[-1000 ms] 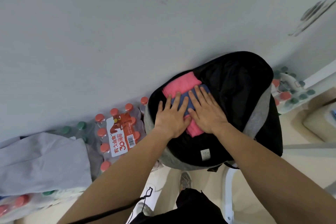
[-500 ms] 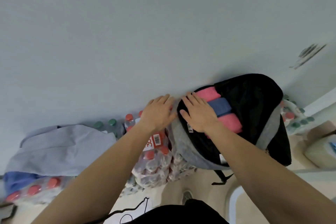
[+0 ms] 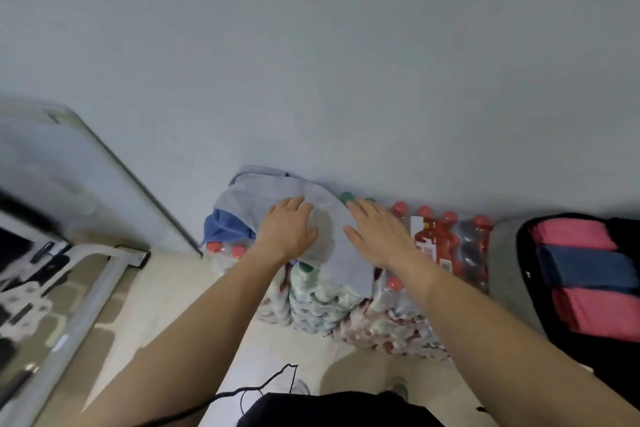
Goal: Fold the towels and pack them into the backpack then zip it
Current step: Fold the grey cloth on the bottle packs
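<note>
A light grey towel (image 3: pixel 277 199) lies spread over packs of water bottles against the wall. A blue towel (image 3: pixel 221 230) peeks out from under its left side. My left hand (image 3: pixel 289 229) rests flat on the grey towel, fingers apart. My right hand (image 3: pixel 379 236) hovers or rests on the towel's right part, also spread. At the far right the black and grey backpack (image 3: pixel 502 260) stands unzipped, with a pink towel (image 3: pixel 571 236) and a dark blue towel (image 3: pixel 588 270) folded inside it.
Shrink-wrapped packs of water bottles (image 3: pixel 446 246) with red and green caps stand on the floor along the pale wall. A white metal frame (image 3: pixel 90 291) and dark equipment sit at the left. A black cable (image 3: pixel 263 388) hangs near my body.
Both hands left the backpack and moved left onto the grey towel. The view swung left, so the backpack now sits at the right edge.
</note>
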